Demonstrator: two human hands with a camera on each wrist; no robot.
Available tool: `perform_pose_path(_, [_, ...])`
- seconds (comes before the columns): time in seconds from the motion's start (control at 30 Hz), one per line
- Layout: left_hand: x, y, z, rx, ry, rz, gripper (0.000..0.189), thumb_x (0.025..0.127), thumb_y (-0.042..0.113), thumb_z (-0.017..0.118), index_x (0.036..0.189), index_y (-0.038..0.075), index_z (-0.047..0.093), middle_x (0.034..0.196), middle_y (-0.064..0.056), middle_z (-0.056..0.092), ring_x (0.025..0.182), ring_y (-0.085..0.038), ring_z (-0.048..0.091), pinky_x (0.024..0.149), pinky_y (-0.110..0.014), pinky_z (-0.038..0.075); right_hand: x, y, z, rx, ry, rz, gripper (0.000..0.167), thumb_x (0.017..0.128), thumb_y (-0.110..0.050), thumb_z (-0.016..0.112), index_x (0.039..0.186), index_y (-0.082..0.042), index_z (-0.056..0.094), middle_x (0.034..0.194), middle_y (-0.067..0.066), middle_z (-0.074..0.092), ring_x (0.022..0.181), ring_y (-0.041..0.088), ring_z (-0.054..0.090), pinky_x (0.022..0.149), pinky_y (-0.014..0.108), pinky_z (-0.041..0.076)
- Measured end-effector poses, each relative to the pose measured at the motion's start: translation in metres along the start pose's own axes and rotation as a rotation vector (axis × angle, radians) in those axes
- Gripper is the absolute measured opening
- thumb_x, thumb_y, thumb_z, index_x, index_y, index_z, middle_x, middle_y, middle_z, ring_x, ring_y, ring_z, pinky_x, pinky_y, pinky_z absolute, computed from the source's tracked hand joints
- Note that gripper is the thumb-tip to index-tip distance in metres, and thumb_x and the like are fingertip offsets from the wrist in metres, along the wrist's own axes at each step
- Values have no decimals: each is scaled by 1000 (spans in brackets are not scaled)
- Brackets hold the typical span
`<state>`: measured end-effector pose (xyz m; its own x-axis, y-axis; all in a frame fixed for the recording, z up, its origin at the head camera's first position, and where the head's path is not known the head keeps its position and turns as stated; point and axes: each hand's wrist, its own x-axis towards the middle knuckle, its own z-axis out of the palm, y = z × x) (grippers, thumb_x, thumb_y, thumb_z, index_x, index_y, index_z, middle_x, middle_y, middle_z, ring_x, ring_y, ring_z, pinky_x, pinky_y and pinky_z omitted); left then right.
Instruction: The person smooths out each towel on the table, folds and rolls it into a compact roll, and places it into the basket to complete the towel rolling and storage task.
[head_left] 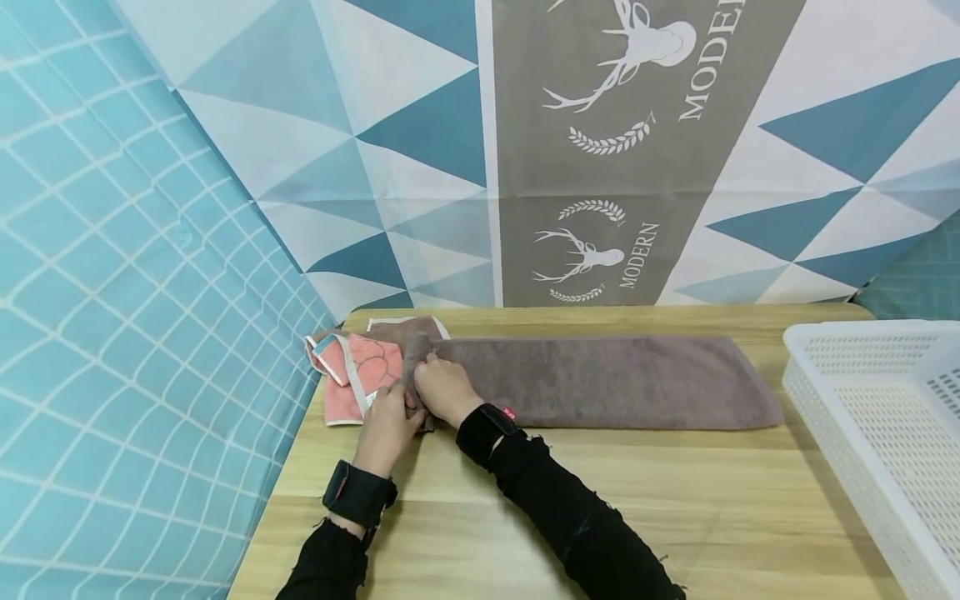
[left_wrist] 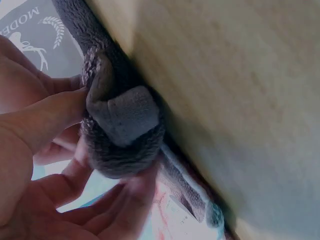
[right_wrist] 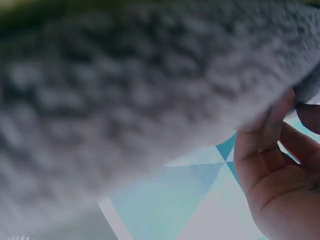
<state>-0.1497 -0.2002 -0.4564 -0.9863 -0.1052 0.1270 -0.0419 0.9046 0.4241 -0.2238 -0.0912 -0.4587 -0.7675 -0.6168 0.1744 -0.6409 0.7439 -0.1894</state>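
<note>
Grey-brown plush towel (head_left: 600,383) lies stretched out on the tabletop (head_left: 675,508), left of the white plastic basket (head_left: 825,417), its end farthest from that basket turned into a coil. My left hand (head_left: 388,417) has thumb and fingers bent around one end of the coil; my right hand (head_left: 446,387), closer to the basket, has its curled fingers on the same coil. Both are mostly closed on fabric. Uneven tension between them could skew the coil or push its core out sideways. Pink cloth (head_left: 378,358), farther from the basket, crowds the coil and could get caught in it.
</note>
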Motion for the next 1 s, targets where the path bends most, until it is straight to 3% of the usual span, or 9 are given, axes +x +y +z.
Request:
perform_pose_path(0.2, [-1, 4, 5, -25, 93, 109, 27, 76, 4, 83, 83, 3, 58, 96, -19, 56, 85, -34, 60, 73, -46, 51, 0, 2, -2, -58, 64, 35, 35, 106, -33, 46, 99, -6, 66, 94, 12, 68, 71, 23, 68, 60, 34, 57])
perform_pose_path(0.4, [-1, 14, 10, 30, 193, 230, 27, 74, -4, 83, 87, 1, 60, 94, -19, 57, 86, -36, 60, 72, -47, 51, 2, 9, -10, -10, 89, 32, 32, 104, -30, 51, 115, -2, 60, 103, 13, 62, 75, 20, 67, 62, 31, 56])
perform_pose_path(0.57, [-3, 24, 15, 118, 242, 322, 25, 73, -9, 81, 86, 0, 60, 87, -17, 59, 83, -37, 59, 74, -46, 49, 1, 19, -21, 121, -16, -3, 37, 107, -23, 46, 140, -6, 46, 119, 21, 61, 88, 28, 69, 73, 35, 55])
perform_pose_path(0.67, [-6, 30, 20, 167, 278, 379, 20, 76, -10, 76, 80, 1, 60, 79, -15, 62, 77, -36, 59, 72, -45, 48, -2, 25, -26, 113, -95, -71, 41, 106, -14, 47, 147, -16, 46, 132, 22, 57, 102, 31, 67, 83, 37, 54])
perform_pose_path(0.73, [-7, 34, 22, 207, 300, 413, 17, 78, -11, 71, 77, 1, 60, 75, -15, 63, 72, -34, 59, 71, -43, 48, -3, 30, -28, 92, -125, -103, 41, 105, -10, 48, 144, -21, 52, 133, 18, 58, 108, 30, 65, 87, 37, 53])
perform_pose_path(0.8, [-9, 39, 24, 240, 323, 439, 14, 79, -9, 69, 76, 2, 61, 73, -14, 65, 73, -34, 60, 71, -42, 47, -4, 34, -30, 75, -130, -116, 35, 104, -10, 48, 135, -19, 62, 127, 12, 63, 111, 27, 64, 90, 37, 52])
perform_pose_path(1.0, [-14, 48, 28, 302, 305, 473, 13, 78, -3, 73, 84, 5, 64, 76, -10, 71, 82, -31, 62, 70, -41, 49, -9, 45, -32, 183, -118, -41, 26, 106, -19, 47, 123, -14, 67, 104, 6, 70, 94, 21, 67, 80, 33, 50])
